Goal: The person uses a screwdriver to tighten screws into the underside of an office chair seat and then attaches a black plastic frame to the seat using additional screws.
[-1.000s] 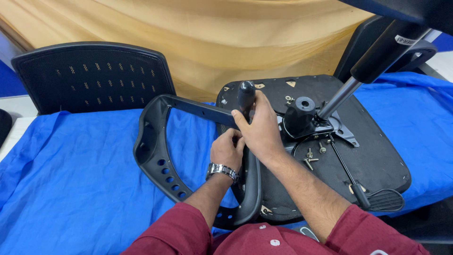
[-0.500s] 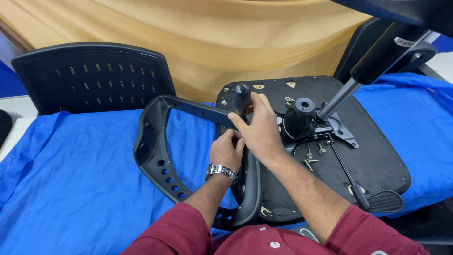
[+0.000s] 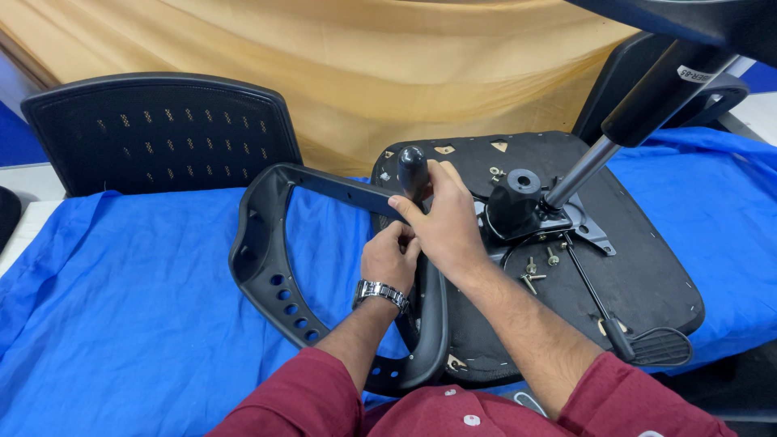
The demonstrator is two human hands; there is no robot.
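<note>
- Across the whole surface [image 3: 121, 324] lies a bright blue cloth [image 3: 146, 267], with a mustard-yellow curtain [image 3: 340, 73] hanging behind it.
- Upside down on the cloth rests a black padded chair seat [image 3: 647, 267]; its metal tilt mechanism [image 3: 518, 210] faces up, and a grey gas-lift column [image 3: 583, 170] slants out of it to the upper right.
- At the far left edge stands a black perforated plastic backrest [image 3: 162, 129], well apart from the hands.
- Against the seat's left edge lies a black looped plastic armrest frame [image 3: 267, 259] with round holes along its lower curve.
- The right hand [image 3: 445, 226] has its fingers clenched around a black-handled screwdriver [image 3: 411, 171], held upright where armrest and seat meet.
- The left hand [image 3: 390, 257], a silver metal wristwatch [image 3: 380, 291] on its wrist, has its fingers bunched at the screwdriver's lower end beside the armrest; whether they pinch anything I cannot tell.
- A few loose silver bolts [image 3: 538, 267] lie on the seat underside near the mechanism, in no tray or box.
- Compared with a second ago, both hands stay at the same joint; the screwdriver handle has shifted only slightly, and seat, armrest and backrest have not moved.
</note>
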